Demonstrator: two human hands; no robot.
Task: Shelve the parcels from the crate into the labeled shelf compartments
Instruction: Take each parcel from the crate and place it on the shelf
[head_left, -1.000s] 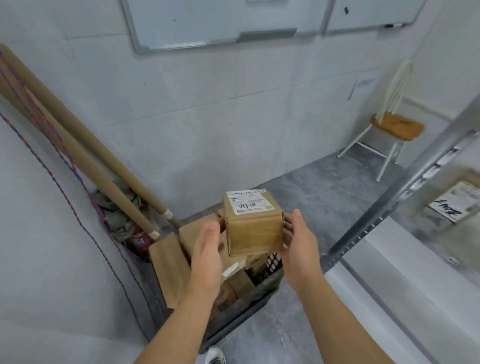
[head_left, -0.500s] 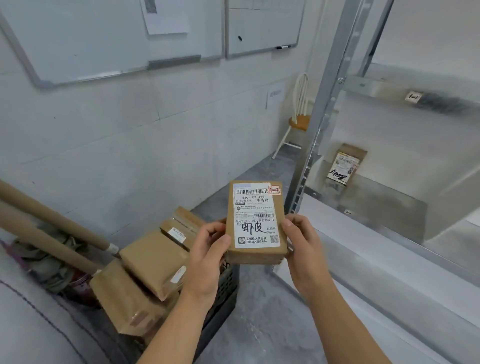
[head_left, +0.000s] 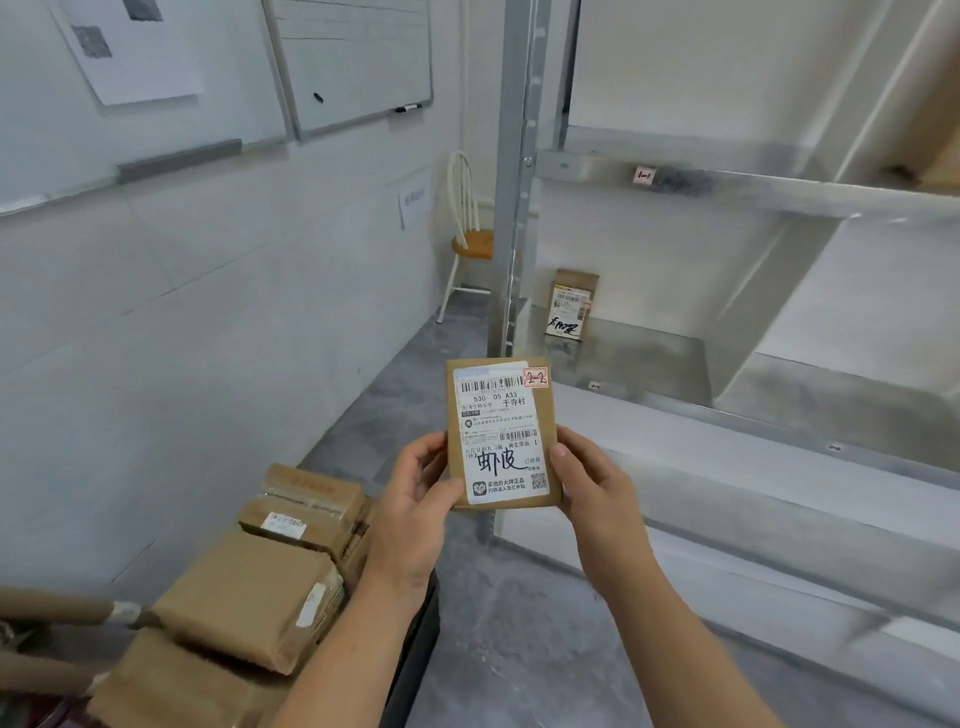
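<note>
Parcel (head_left: 503, 434): flat brown box, printed label facing the camera, red sticker (head_left: 535, 378) marked 2-2 at its top right corner. It is held upright in mid-air, just in front of the metal shelf (head_left: 727, 189).
Left hand (head_left: 415, 499) — grip pinches the left edge.
Right hand (head_left: 592, 488) — grip pinches the right edge.
Second parcel (head_left: 571, 304) stands on the shelf level below tag 1-1 (head_left: 644, 175).
Stacked parcels (head_left: 249, 597), lower left.

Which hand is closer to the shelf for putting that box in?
Probably the right hand: it holds the parcel on the side facing the metal shelf; the left hand is on the far side.
</note>
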